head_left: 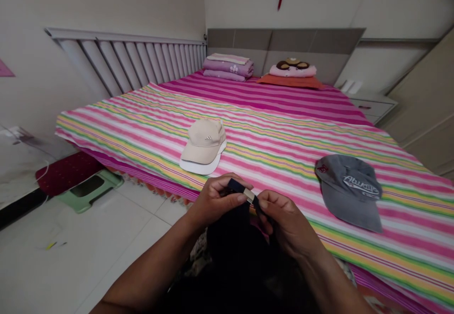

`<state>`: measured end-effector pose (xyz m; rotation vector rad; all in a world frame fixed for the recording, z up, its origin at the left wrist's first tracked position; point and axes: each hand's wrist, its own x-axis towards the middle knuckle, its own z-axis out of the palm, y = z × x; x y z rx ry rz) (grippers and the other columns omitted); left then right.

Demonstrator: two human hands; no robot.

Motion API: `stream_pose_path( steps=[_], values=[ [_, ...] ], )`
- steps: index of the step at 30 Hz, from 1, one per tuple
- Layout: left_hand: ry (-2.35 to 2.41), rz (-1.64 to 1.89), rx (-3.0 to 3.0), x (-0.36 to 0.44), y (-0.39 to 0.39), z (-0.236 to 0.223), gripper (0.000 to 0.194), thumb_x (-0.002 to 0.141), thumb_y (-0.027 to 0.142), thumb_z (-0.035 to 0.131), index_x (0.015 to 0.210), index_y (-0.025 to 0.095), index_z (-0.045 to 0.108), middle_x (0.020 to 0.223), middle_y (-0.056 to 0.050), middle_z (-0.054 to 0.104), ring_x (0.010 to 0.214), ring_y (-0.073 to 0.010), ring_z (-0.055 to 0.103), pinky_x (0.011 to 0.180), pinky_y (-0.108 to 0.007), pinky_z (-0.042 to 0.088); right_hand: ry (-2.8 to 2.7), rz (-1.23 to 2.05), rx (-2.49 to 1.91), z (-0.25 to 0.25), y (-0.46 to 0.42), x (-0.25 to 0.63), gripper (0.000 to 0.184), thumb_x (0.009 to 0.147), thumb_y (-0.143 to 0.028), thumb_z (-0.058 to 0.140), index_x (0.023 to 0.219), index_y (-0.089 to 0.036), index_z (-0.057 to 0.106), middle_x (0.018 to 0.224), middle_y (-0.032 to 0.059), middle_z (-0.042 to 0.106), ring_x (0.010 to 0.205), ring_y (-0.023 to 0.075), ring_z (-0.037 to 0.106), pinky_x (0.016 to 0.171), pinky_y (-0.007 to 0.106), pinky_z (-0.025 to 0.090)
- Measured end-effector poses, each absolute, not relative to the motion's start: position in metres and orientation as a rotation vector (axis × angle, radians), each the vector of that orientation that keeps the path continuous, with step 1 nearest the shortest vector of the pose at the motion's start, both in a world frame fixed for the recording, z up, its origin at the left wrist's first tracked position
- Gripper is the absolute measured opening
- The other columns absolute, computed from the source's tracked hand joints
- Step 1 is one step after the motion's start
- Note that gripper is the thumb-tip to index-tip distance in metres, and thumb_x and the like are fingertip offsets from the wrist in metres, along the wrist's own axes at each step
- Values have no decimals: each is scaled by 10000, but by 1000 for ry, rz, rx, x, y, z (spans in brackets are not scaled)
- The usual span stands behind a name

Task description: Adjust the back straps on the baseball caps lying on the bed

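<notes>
A dark strap (238, 187) with a shiny metal buckle (249, 195) is stretched between my two hands, close to the front edge of the bed. My left hand (220, 196) pinches it beside the buckle, thumb on top. On the other side, my right hand (282, 212) has its fingers closed on the strap's black end. Black cloth (229, 236) hangs just below; its shape merges with the dark area beneath, so I cannot tell its outline. Past my left hand, a beige cap (204, 141) rests on a white cap (204, 168). A grey cap (349, 188) with white lettering lies to the right.
The bed (269, 136) has a striped sheet and a grey headboard (298, 44). Folded purple bedding (229, 69) and a pink folded bundle (294, 71) sit at its far end. A green stool (83, 193) stands on the tiled floor at left, a white nightstand (378, 106) at right.
</notes>
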<state>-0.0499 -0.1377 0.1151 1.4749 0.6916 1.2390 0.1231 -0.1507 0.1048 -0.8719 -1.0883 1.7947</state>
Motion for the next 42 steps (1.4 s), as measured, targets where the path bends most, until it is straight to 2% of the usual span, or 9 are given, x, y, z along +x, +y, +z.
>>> stream_pose_path(
  steps=[8, 17, 25, 28, 31, 33, 36, 38, 42],
  values=[
    [730, 1194, 1557, -49, -138, 115, 207, 701, 267, 667, 860, 135, 658, 779, -40, 596, 734, -128, 550, 663, -236, 431, -1094, 1786, -860, 110, -153, 121, 234, 728, -349, 647, 629, -164, 543, 400, -71, 436, 352, 50, 330, 372, 176, 207],
    [705, 1167, 1599, -48, -138, 113, 220, 711, 264, 663, 898, 147, 662, 819, -45, 611, 778, -137, 562, 714, -252, 439, -1064, 1786, -841, 113, -152, 123, 237, 735, -350, 635, 635, -150, 556, 458, -56, 487, 349, 37, 321, 391, 186, 223],
    [644, 945, 1379, -57, -132, 115, 575, 738, 614, 483, 986, 127, 663, 809, -85, 657, 720, -168, 585, 648, -254, 430, -1045, 1827, -833, 118, -153, 125, 230, 748, -365, 609, 650, -160, 572, 434, -50, 483, 343, 55, 335, 393, 200, 269],
    [614, 816, 1257, -62, -126, 120, 676, 705, 689, 439, 920, 98, 687, 772, -112, 675, 707, -196, 607, 665, -282, 444, -1069, 1829, -855, 120, -153, 126, 232, 735, -378, 617, 664, -160, 582, 422, -48, 472, 355, 64, 354, 380, 192, 276],
    [535, 616, 1114, -67, -115, 126, 704, 649, 722, 468, 820, 81, 703, 642, -106, 660, 575, -176, 592, 565, -269, 447, -1104, 1837, -871, 121, -154, 127, 255, 726, -396, 621, 664, -151, 587, 434, -41, 479, 360, 59, 354, 365, 180, 269],
    [548, 491, 1072, -68, -109, 130, 612, 629, 664, 557, 757, 85, 704, 557, -75, 633, 475, -134, 544, 469, -232, 408, -1128, 1839, -885, 122, -155, 127, 272, 725, -404, 622, 658, -143, 588, 455, -32, 495, 360, 51, 348, 361, 176, 264],
    [643, 341, 1082, -66, -102, 139, 344, 608, 431, 712, 702, 102, 694, 504, -19, 600, 401, -76, 474, 396, -189, 344, -1144, 1836, -889, 125, -155, 126, 278, 725, -407, 624, 659, -139, 589, 462, -32, 496, 358, 47, 343, 360, 175, 262],
    [676, 261, 1095, -63, -101, 145, 207, 594, 295, 740, 662, 109, 680, 474, 11, 572, 370, -52, 436, 369, -173, 313, -1156, 1834, -886, 128, -155, 126, 278, 730, -409, 620, 664, -141, 592, 448, -38, 480, 356, 53, 346, 354, 177, 258],
    [679, 264, 1107, -61, -102, 147, 109, 599, 199, 715, 613, 108, 655, 438, 29, 536, 347, -40, 412, 351, -162, 291, -1189, 1868, -874, 128, -150, 133, 314, 733, -450, 613, 733, -137, 619, 522, -7, 549, 396, 73, 423, 384, 191, 311]
  ],
)
